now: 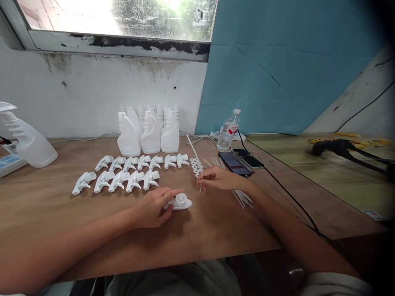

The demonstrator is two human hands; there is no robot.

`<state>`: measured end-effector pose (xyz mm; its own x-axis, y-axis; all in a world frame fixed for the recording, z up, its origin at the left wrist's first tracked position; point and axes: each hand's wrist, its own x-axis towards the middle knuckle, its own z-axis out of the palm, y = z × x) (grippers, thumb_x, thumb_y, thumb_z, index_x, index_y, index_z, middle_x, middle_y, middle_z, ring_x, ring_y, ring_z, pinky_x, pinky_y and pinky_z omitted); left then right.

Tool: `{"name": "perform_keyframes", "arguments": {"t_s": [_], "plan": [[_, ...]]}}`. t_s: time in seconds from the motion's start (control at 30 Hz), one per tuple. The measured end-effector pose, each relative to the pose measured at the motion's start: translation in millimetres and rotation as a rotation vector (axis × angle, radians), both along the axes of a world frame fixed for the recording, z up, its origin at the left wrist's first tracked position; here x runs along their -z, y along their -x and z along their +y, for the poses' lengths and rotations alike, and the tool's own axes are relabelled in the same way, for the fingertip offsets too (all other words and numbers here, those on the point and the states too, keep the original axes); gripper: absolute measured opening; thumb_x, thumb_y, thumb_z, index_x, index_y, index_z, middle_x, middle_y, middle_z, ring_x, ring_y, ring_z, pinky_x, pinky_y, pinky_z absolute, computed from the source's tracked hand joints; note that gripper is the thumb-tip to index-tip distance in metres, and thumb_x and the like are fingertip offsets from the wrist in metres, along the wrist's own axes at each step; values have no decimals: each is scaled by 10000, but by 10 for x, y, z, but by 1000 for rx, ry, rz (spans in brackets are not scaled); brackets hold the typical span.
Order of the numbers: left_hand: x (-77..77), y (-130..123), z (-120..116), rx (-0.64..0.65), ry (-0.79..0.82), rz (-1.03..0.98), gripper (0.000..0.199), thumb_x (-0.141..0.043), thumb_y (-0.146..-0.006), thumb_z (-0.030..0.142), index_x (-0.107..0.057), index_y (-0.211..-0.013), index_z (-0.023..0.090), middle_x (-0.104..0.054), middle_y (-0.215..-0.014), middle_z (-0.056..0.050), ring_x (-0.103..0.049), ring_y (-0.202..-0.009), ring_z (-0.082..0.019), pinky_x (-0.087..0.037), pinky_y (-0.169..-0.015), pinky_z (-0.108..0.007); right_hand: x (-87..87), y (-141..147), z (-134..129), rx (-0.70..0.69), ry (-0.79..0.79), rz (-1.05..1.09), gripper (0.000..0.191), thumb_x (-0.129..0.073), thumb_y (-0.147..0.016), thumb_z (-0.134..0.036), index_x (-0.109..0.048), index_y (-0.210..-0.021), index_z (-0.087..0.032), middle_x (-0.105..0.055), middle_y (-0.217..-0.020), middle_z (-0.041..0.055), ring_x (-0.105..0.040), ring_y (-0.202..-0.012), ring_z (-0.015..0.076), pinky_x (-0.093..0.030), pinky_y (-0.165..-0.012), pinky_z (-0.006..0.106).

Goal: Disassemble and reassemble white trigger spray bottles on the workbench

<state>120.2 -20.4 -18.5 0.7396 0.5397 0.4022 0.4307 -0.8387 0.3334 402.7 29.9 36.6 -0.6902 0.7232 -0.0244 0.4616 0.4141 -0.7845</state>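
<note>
My left hand [156,206], with a ring on one finger, holds a white spray head [181,200] on the brown table; its round collar faces up. To the right, my right hand [216,178] pinches a thin white tube [201,187] that points down toward the table. Small white rings [195,163] lie in a cluster just behind the right fingertips. More thin white tubes [242,198] are spread beside and partly beneath the right hand. Two rows of white spray heads [119,181] lie behind and left of my left hand.
White bottles [150,133] stand near the wall. A clear drink bottle [228,129] and two phones [236,163] with cables are at the back right. An assembled spray bottle [31,142] leans over a white device [12,163] at far left.
</note>
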Motion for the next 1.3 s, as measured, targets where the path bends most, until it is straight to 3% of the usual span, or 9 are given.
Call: {"name": "perform_keyframes", "arguments": {"t_s": [0.17, 0.27, 0.37, 0.67, 0.93, 1.07, 1.3], "plan": [[15, 0, -5, 11, -32, 14, 524, -441, -855, 132, -377, -1374, 177, -597, -928, -75, -547, -808, -192, -454, -754, -313, 11, 165, -112, 29, 17, 293, 329, -529, -922, -433, -654, -893, -131, -716, -846, 80, -690, -792, 166, -524, -765, 292], [23, -3, -6, 19, -42, 7, 529, -440, -848, 126, -376, -1371, 177, -586, -919, -75, -539, -804, -194, -450, -751, -313, 51, 309, -213, 36, 20, 475, 307, -527, -930, -423, -642, -896, -141, -711, -901, 82, -697, -785, 159, -540, -749, 294], [35, -4, 7, 28, -66, 2, 549, -435, -842, 121, -357, -1383, 175, -575, -885, -71, -529, -784, -196, -448, -735, -314, 115, 407, -269, -12, 48, 526, 287, -548, -920, -421, -638, -880, -152, -705, -873, 65, -693, -767, 154, -547, -733, 299], [50, -14, 24, 39, -125, -2, 566, -434, -836, 111, -330, -1389, 166, -573, -880, -72, -516, -764, -193, -433, -706, -304, 125, 433, -301, -26, -18, 459, 306, -531, -927, -427, -643, -872, -148, -691, -834, 58, -670, -756, 146, -535, -734, 295], [54, -18, 22, 34, -146, -9, 595, -440, -838, 114, -315, -1417, 167, -587, -882, -78, -522, -775, -203, -447, -709, -316, 208, 538, -356, 8, -408, 294, 203, -586, -900, -349, -610, -803, -173, -608, -787, 15, -556, -720, 123, -449, -681, 252], [77, -18, 36, 44, -142, -10, 607, -446, -832, 116, -314, -1423, 162, -592, -906, -88, -527, -798, -210, -456, -720, -324, 278, 583, -370, 48, -423, 257, 246, -542, -920, -322, -528, -720, -179, -508, -638, -26, -457, -585, 101, -374, -560, 221], [87, -21, 33, 35, -142, -13, 594, -447, -815, 125, -358, -1401, 156, -587, -889, -89, -528, -778, -205, -456, -706, -316, 275, 625, -369, -14, -485, 204, 259, -505, -914, -252, -455, -668, -187, -490, -622, -20, -443, -576, 108, -353, -544, 226]]}}
